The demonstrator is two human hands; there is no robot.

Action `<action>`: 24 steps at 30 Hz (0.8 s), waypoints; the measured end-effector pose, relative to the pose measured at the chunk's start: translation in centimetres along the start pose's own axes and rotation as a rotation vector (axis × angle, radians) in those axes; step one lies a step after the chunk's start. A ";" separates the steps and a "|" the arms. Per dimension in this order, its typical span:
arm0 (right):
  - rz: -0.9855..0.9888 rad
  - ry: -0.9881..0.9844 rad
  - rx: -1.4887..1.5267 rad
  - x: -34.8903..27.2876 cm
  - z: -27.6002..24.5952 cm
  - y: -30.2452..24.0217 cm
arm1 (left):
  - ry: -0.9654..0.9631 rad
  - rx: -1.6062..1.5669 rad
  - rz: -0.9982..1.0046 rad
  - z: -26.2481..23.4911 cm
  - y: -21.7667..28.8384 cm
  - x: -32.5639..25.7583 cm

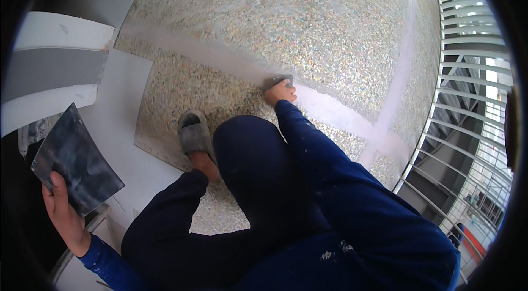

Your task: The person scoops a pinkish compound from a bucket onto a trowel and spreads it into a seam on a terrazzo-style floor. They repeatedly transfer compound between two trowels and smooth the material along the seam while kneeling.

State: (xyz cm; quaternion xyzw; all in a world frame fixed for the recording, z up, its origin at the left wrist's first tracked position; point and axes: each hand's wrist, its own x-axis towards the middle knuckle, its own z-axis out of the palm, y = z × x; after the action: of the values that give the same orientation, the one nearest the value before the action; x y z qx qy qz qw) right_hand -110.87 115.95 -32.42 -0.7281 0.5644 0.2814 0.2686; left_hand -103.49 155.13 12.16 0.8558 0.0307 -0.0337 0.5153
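Observation:
My left hand [64, 214], at the lower left, grips a dark, flat, four-sided plate [80, 164] with pale smears on its face; the thumb lies on top, and the fingers behind are partly hidden. Far to the right, my right hand [280, 93] is closed round a small dark flat-edged tool [284, 78], whose kind I cannot make out. The tool rests against a pale filled strip [330, 108] that runs across a speckled, multicoloured board [231, 5]. Left of the tool the strip looks duller and browner; to its right it is whiter.
Another pale strip [404, 65] crosses the board at right. White metal railing [467, 90] borders the board's right side, with steps beyond. White and grey panels [55, 68] stand at left. My foot in a grey slipper [195, 136] is on the board.

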 end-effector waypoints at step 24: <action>-0.010 0.109 0.116 2.2 -7.3 23.1 | 0.015 0.087 -0.030 0.8 0.2 1.8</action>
State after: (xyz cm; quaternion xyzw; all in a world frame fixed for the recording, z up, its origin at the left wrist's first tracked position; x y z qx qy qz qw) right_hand -132.15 104.23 -30.56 -0.7282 0.5900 0.2070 0.2807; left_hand -101.75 154.36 11.78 0.8771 0.0461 -0.0362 0.4767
